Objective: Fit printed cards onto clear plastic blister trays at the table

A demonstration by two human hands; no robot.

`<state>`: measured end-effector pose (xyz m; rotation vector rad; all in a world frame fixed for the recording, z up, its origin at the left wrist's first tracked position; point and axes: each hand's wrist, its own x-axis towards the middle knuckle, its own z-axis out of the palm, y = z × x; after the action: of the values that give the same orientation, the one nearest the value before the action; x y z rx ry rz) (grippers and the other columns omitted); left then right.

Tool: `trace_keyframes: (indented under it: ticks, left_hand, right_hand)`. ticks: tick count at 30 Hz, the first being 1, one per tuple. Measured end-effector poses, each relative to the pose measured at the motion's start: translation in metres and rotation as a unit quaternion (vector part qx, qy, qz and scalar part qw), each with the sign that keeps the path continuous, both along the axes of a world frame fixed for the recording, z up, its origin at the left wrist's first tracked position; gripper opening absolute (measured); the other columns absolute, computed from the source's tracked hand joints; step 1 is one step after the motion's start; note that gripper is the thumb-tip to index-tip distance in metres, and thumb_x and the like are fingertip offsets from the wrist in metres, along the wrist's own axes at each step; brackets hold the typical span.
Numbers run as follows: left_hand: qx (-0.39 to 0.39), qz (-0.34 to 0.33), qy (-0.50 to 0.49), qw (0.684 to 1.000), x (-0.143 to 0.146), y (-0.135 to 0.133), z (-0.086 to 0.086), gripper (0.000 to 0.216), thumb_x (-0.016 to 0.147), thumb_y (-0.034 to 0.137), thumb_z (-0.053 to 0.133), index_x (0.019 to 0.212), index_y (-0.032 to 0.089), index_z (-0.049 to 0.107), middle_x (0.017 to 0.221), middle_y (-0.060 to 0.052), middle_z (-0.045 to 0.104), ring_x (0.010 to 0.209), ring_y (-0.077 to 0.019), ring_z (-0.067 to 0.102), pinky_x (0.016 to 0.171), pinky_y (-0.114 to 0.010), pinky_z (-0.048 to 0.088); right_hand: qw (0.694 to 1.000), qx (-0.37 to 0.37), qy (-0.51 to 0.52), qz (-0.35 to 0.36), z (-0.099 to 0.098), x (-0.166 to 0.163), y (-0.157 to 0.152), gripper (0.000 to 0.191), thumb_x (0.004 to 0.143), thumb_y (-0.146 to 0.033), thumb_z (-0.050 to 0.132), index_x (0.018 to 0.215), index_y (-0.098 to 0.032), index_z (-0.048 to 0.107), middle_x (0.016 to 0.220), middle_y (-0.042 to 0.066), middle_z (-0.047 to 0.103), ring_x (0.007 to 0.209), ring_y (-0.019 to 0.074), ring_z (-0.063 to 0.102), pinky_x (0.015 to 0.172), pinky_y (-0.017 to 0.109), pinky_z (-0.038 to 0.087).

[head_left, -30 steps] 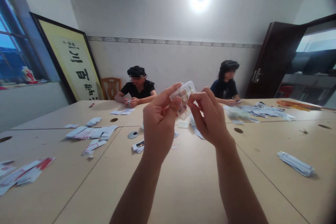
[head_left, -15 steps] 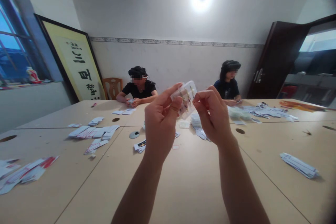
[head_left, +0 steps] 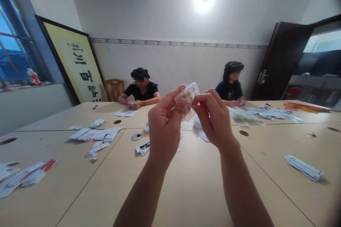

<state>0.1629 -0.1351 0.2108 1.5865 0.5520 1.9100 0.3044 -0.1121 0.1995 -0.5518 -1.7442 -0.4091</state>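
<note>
In the middle of the view, my left hand grips a small clear plastic box raised above the table, thumb on its near face. Small brownish and gold-coloured pieces show inside the box, too small to name. My right hand is pinched, thumb against forefinger, at the box's right side. Its fingertips overlap the box, and what lies between them is hidden. Behind my hands, part of a stack of clear boxes stands on the table beside some paper cards.
Paper slips lie in piles on the left of the table, and a folded bundle at right. Two co-workers sit across, near clear bags and scattered papers. A round grommet sits left of my hands.
My right fingertips have moved left and now overlap the box more. My left hand has shifted slightly right, still holding the box.
</note>
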Motion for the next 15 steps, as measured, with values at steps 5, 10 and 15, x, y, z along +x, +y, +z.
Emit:
trace_keyframes:
  ticks: [5,10,15]
  left_hand:
    - [0.008,0.001,0.000,1.000,0.0001,-0.0016,-0.0004,0.038,0.085,0.043,0.077,0.118,0.023,0.076,0.109,-0.009,0.079,0.084,-0.0177,0.074,0.081,-0.030,0.063]
    - [0.004,0.025,0.016,1.000,-0.0005,-0.0014,-0.0009,0.043,0.085,0.047,0.076,0.120,0.021,0.075,0.104,-0.009,0.080,0.085,-0.0195,0.074,0.079,-0.031,0.064]
    - [0.014,0.005,0.017,1.000,-0.0014,-0.0014,0.0006,0.038,0.086,0.045,0.075,0.116,0.022,0.077,0.104,-0.008,0.080,0.087,-0.0188,0.074,0.080,-0.030,0.063]
  right_hand:
    - [0.999,-0.016,-0.011,-0.030,-0.0006,-0.0013,-0.0016,0.005,0.101,-0.018,0.050,0.099,-0.023,0.050,0.086,-0.001,0.045,0.066,0.0117,0.043,0.058,0.028,0.036]
    - [0.999,-0.023,-0.024,-0.041,-0.0003,-0.0011,-0.0022,0.006,0.102,-0.019,0.047,0.099,-0.023,0.047,0.087,0.000,0.045,0.066,0.0124,0.043,0.059,0.029,0.034]
    - [0.999,-0.021,-0.028,-0.037,0.0000,-0.0005,-0.0016,0.006,0.102,-0.018,0.046,0.099,-0.023,0.047,0.087,-0.001,0.045,0.065,0.0122,0.042,0.059,0.029,0.034]
